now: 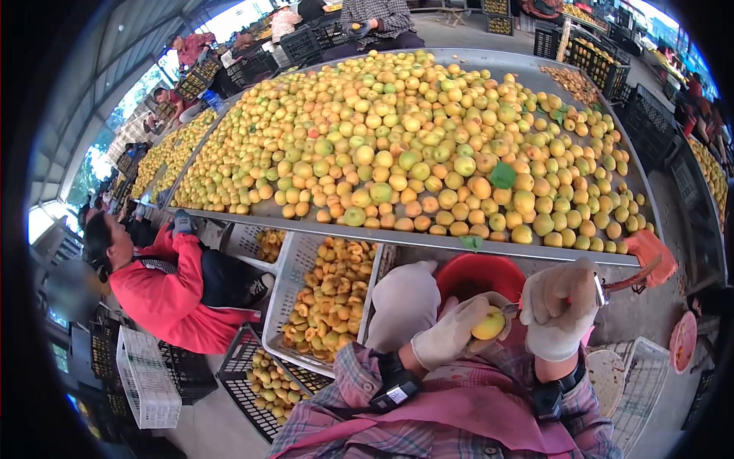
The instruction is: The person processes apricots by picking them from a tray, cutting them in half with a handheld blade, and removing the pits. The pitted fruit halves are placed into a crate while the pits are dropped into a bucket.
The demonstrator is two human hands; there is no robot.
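My left hand (pixel 453 330), in a white glove, is closed around a yellow-green fruit (pixel 489 324) in front of my body. Just to its right is my right hand (pixel 562 306), also gloved, with its fingers curled round a small metal tool (pixel 600 291) whose end shows at the hand's right side. A thin metal part reaches from this hand to the fruit. Behind both hands sits a red bucket (pixel 483 269). A large metal table (pixel 428 236) heaped with yellow-orange fruit lies beyond.
Left of my knee stands a white crate (pixel 277 306) of split fruit, with a black crate (pixel 237 366) of fruit below it. A person in red (pixel 164 294) sits at the left. An orange-red object (pixel 654 256) hangs at the table's right corner. Another person (pixel 378 23) sits across.
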